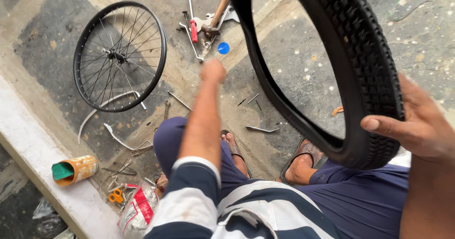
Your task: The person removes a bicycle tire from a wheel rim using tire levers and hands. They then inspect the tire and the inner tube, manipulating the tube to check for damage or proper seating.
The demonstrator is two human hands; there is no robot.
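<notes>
My right hand grips a black knobbly bicycle tyre by its lower right edge, thumb across the tread, holding it up above my knees. My left hand is stretched out forward over the concrete floor, seen from behind with its fingers hidden; nothing shows in it. It is nearest a small blue disc and a pile of tools with a wooden-handled hammer and a red-handled screwdriver. A spoked wheel rim without a tyre lies flat to the left.
My sandalled feet rest on the floor below the tyre. Metal levers and nails lie scattered nearby. On the left are a white ledge, an orange can, orange scissors and a red-white packet.
</notes>
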